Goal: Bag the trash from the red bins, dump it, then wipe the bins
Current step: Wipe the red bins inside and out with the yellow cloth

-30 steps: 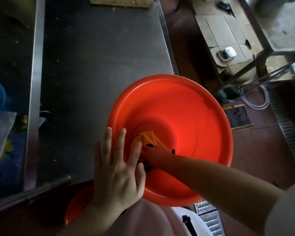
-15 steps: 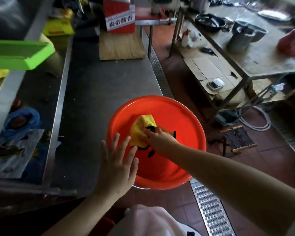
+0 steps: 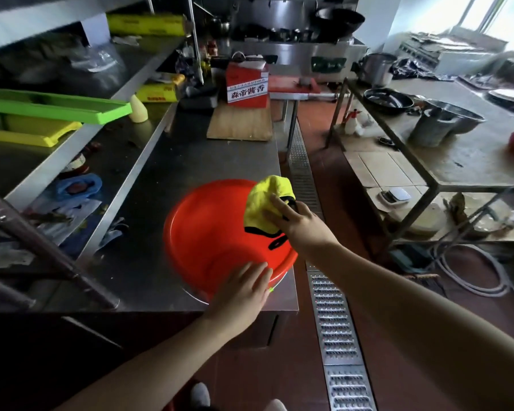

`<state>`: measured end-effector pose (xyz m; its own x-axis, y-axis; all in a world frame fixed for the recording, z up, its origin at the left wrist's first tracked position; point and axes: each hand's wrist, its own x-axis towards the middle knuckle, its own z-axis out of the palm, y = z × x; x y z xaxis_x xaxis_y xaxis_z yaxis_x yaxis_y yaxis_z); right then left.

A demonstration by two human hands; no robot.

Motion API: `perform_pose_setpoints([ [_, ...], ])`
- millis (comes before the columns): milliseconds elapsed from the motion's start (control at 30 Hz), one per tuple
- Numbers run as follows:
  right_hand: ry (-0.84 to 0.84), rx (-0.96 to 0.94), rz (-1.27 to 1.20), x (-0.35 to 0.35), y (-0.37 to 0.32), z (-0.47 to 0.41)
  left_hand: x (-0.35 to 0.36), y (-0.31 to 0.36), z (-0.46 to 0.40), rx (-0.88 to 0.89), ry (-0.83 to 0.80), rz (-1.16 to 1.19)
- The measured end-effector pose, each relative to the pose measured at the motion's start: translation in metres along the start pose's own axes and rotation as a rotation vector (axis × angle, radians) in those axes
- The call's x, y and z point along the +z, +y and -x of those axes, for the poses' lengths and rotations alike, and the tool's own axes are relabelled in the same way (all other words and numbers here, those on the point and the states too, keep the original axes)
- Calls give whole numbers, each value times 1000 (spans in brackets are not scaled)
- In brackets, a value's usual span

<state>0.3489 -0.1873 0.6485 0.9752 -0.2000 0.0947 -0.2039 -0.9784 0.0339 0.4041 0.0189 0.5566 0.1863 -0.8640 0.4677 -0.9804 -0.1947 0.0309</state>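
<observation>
We note the red basin (image 3: 217, 232) at the near corner of the steel desk (image 3: 190, 161). Left hand (image 3: 244, 289) lies flat, fingers straight, on its near rim. Right hand (image 3: 297, 222) pinches the yellow cloth (image 3: 264, 203) at the far rim. We judge the basin light, thin, slick; best steadied by the rim.

A steel table (image 3: 172, 179) carries a red bin (image 3: 214, 232) at its near right corner, the bin's rim reaching past the edge. Farther back a wooden board (image 3: 239, 126) lies flat, with a red box (image 3: 247, 90) just behind it. A cream cone (image 3: 138, 109) stands to the left.
</observation>
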Motion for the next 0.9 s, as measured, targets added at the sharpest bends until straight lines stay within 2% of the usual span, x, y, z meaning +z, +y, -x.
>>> perform_pose_setpoints([
  [167, 36, 69, -26, -3, 14, 50, 13, 5, -7, -78, -88, -40],
  [367, 78, 168, -187, 2, 16, 104, -1, -7, -24, -107, -28, -62],
  [600, 177, 140, -187, 25, -25, 113, -41, -51, -105, -276, 45, 119],
  [767, 65, 134, -207, 54, -53, 99, -33, -92, -124, -561, -76, 375],
  [900, 35, 155, -195, 67, -70, 87, -19, -112, -102, -542, -144, 266],
])
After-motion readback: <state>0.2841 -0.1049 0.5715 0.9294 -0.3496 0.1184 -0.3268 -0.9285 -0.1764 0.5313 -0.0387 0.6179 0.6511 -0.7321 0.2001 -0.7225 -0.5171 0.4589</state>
